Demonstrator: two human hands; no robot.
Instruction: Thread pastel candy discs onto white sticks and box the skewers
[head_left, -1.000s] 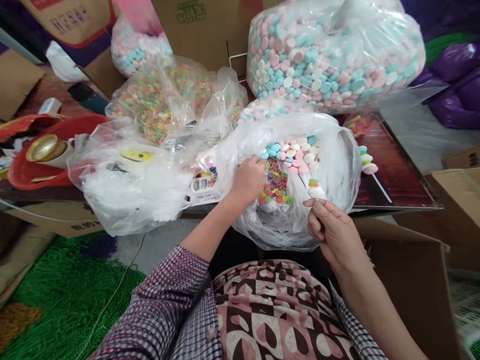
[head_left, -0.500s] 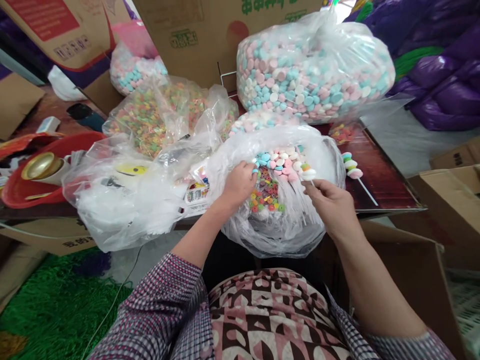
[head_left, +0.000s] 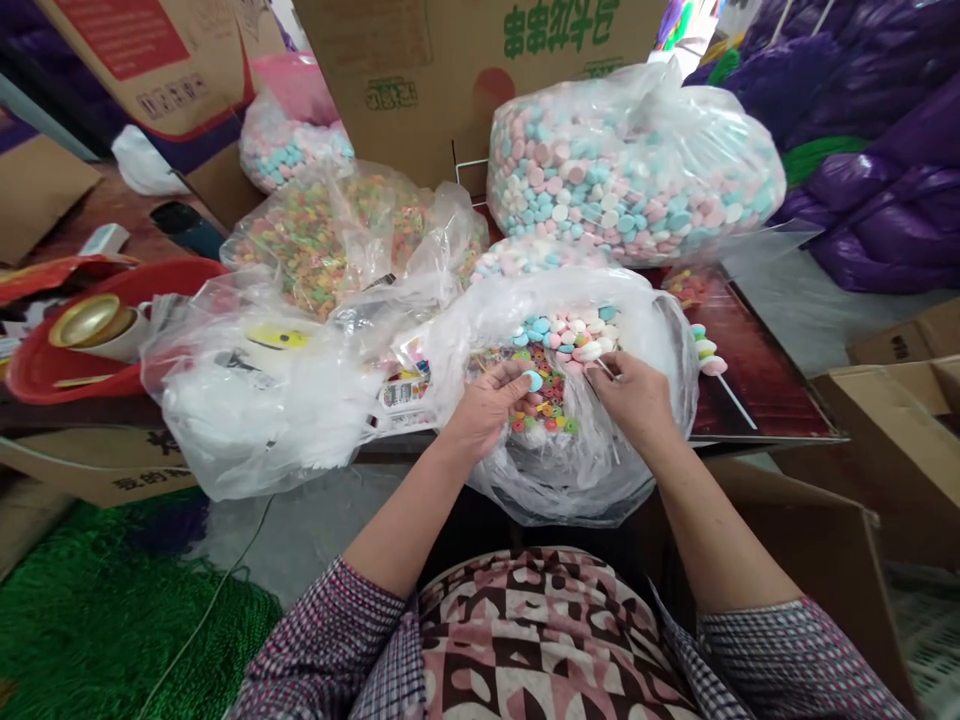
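An open clear plastic bag in front of me holds pastel round candies and small coloured ring candies. My left hand is inside it, fingers pinched on a light blue round candy. My right hand is beside it in the bag, closed on a thin white stick that carries stacked candies at its far end.
A finished candy stick lies on the dark board right of the bag. Large bags of pastel candies and coloured rings stand behind, with cardboard boxes. A red basin with tape sits left; a brown box is right.
My left hand drew back from the candy pile with a blue candy pinched in it. My right hand lowered the stick into the bag, close to the left hand.
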